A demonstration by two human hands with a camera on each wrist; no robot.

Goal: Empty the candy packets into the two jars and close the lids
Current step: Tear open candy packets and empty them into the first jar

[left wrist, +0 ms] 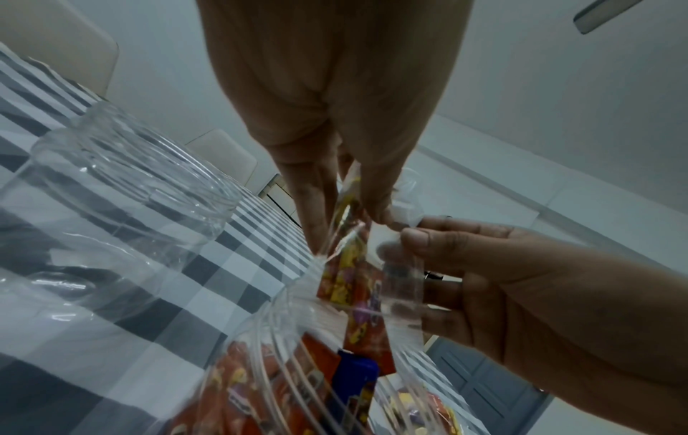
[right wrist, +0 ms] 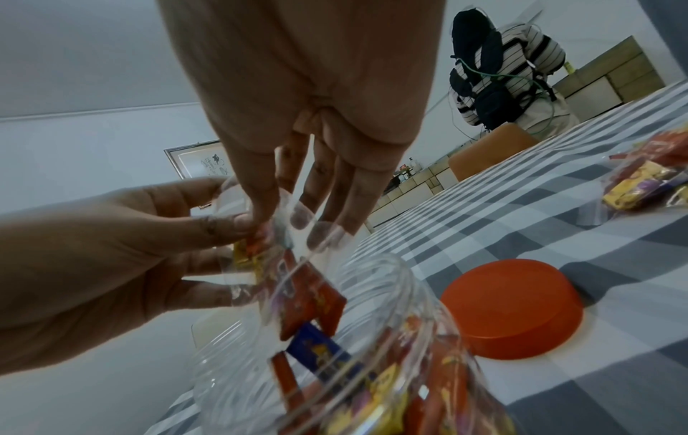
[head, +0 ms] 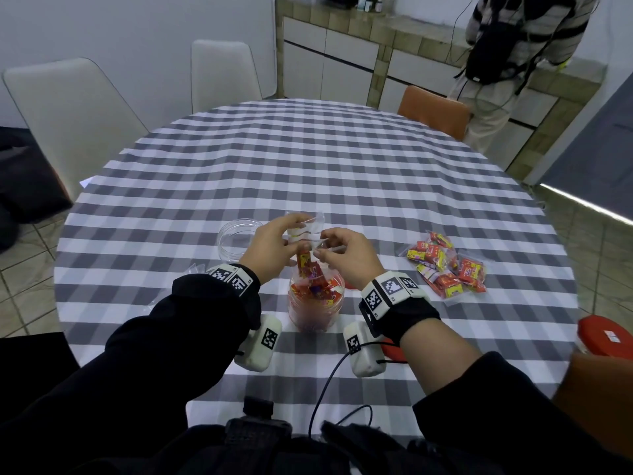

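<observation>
Over the candy-filled jar (head: 314, 303) both hands hold a clear candy packet (head: 310, 231) mouth down. Red and yellow candies (left wrist: 344, 282) hang from it into the jar's mouth. My left hand (head: 284, 240) pinches the packet's left side, and my right hand (head: 334, 246) pinches its right side. The wrist views show the fingertips (right wrist: 257, 217) of both hands meeting on the plastic (left wrist: 404, 212). An empty clear jar (head: 238, 240) stands open just left of the hands. One orange lid (right wrist: 513, 309) lies on the cloth right of the filled jar (right wrist: 353, 368).
Several full candy packets (head: 445, 267) lie to the right on the checked tablecloth (head: 308, 159). Another orange lid (head: 390, 351) peeks from under my right wrist. A red round thing (head: 604, 335) sits past the table's right edge. Chairs ring the table, and a person (head: 507, 56) stands at the far counter.
</observation>
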